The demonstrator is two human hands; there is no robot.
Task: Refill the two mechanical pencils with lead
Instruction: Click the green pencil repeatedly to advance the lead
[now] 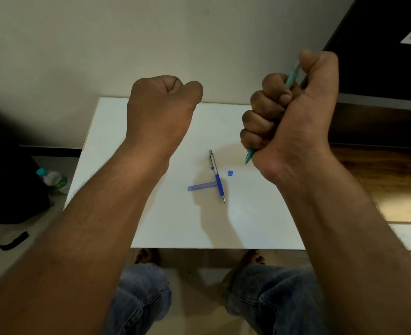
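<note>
Teal mechanical pencil (pixel 293 73) sits tilted, tip down, right of centre, grasped in the fist of the right hand (pixel 294 122) above the white table (pixel 117 131). The blue mechanical pencil (pixel 217 180) lies at centre, touching a blue lead case (pixel 201 186), with a small blue cap (pixel 230 173) near. The left hand (pixel 161 110), upper centre-left, is clenched, with nothing visible in it.

White surface (pixel 117 141), teal pencil (pixel 292 73), blue-and-silver pencil (pixel 217 180), translucent blue lead case (pixel 201 186), small blue cap (pixel 230 173), faded blue jeans (pixel 141 293), black bag (pixel 6 177), bottle (pixel 52 177) with teal lid and green label, brown wood-grain board (pixel 393 184).

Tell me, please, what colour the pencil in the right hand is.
The pencil is teal; head view.
</note>
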